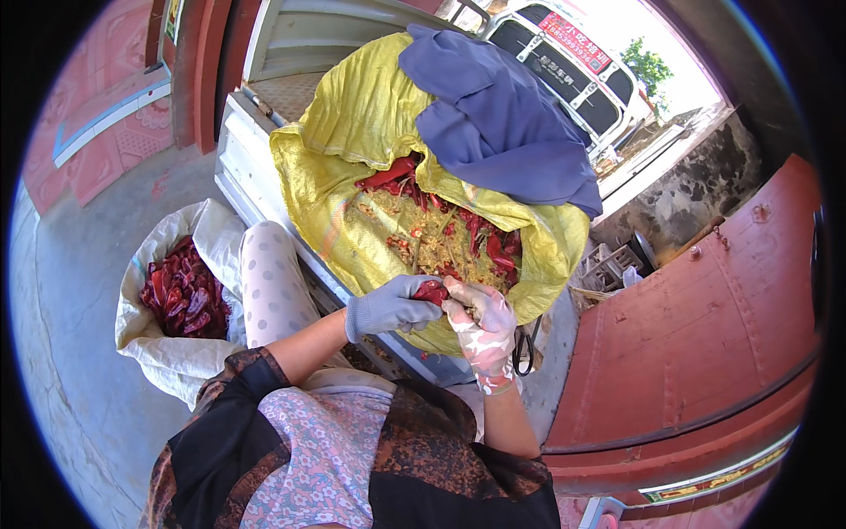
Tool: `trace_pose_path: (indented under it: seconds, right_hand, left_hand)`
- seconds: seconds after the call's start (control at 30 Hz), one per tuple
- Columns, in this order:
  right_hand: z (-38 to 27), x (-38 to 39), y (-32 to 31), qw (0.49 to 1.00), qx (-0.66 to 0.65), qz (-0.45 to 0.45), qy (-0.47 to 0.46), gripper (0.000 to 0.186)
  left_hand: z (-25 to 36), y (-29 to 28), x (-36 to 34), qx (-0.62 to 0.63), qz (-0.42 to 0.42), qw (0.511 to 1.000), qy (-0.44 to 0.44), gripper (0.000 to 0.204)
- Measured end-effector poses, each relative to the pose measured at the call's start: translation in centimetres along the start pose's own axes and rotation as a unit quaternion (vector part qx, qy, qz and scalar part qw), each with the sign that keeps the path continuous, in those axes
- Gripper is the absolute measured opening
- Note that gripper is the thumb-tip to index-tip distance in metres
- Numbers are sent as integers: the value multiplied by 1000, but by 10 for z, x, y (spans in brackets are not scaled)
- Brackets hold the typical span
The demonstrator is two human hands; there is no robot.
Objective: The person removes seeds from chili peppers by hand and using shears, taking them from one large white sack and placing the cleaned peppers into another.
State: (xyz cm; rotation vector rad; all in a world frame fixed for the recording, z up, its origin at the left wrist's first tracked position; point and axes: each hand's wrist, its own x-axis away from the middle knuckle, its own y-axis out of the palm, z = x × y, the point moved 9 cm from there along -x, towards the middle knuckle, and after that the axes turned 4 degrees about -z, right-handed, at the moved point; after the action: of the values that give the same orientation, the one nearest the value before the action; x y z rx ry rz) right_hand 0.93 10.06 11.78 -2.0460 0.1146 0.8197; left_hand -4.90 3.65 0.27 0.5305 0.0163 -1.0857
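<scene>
My left hand (390,306), in a grey glove, and my right hand (482,328), in a thin clear glove stained red, meet over the near edge of a big yellow woven sack (352,141). Both grip one dried red chili (432,290) between them. Inside the sack lie several red chilies with a heap of yellowish seeds and stems (432,238). A blue cloth (502,115) is draped over the sack's far side.
A white sack (181,357) full of red chilies (181,295) stands on the concrete floor at my left, beside my knee. The yellow sack rests on a metal truck bed edge (251,185). A red metal door (705,335) stands at the right. A white vehicle (573,70) is parked beyond.
</scene>
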Motion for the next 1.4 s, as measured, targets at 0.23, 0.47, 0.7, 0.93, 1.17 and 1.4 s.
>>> trace_pose_path:
  seconds: [0.23, 0.47, 0.7, 0.93, 1.17, 1.4]
  right_hand:
    - [4, 8, 7, 999, 19, -41, 10, 14]
    - [68, 51, 41, 865, -363, -34, 344, 16]
    - [70, 74, 58, 710, -541, 66, 445, 25]
    - [92, 44, 55, 682, -634, 0, 365, 24]
    - [149, 10, -6, 939, -126, -46, 317, 21]
    - [201, 5, -21, 885, 293, -135, 335, 44]
  left_hand:
    - [9, 15, 7, -229, 7, 972, 46, 29]
    - [4, 19, 12, -113, 20, 992, 59, 12]
    - [-6, 15, 6, -52, 31, 997, 47, 9]
    - [-6, 3, 3, 42, 45, 994, 92, 16]
    - [6, -15, 12, 54, 51, 992, 104, 15]
    - [12, -21, 13, 36, 76, 991, 108, 26]
